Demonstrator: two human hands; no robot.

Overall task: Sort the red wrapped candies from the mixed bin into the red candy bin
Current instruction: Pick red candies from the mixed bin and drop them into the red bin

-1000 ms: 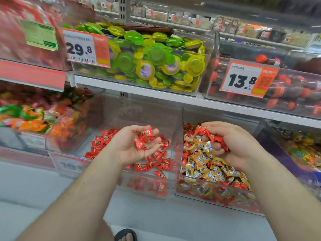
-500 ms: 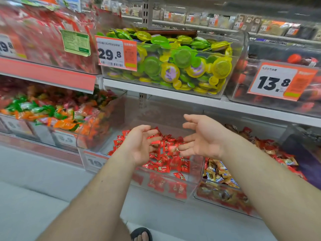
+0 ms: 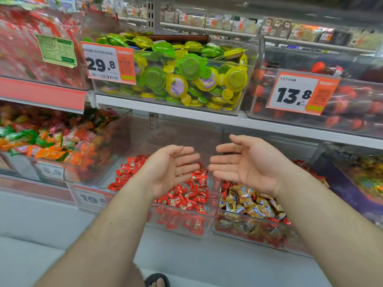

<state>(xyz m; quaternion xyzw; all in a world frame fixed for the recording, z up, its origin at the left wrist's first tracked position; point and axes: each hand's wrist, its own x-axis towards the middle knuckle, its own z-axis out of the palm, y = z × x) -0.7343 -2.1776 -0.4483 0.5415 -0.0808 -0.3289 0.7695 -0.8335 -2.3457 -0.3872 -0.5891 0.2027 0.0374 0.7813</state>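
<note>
A clear red candy bin [image 3: 187, 227] on the lower shelf holds a pile of red wrapped candies [image 3: 187, 198]. To its right the clear mixed bin [image 3: 251, 235] holds gold wrapped candies [image 3: 251, 206] with red ones among them. My left hand [image 3: 172, 168] hovers palm up over the red candy bin, fingers straight and empty. Facing it, my right hand [image 3: 246, 164] is spread palm up above the wall between the two bins, also empty. Their fingertips are a short gap apart.
On the upper shelf a bin of green and yellow round candies [image 3: 186, 75] carries a 29.8 price tag [image 3: 108, 63]; a 13.8 tag [image 3: 300, 93] hangs to the right. A bin of mixed colourful candies [image 3: 47, 141] stands at lower left. A sandalled foot [image 3: 157, 281] shows below.
One second ago both hands held red candies, the right one in the mixed bin. The right hand came left over the red bin; both palms have opened and are empty.
</note>
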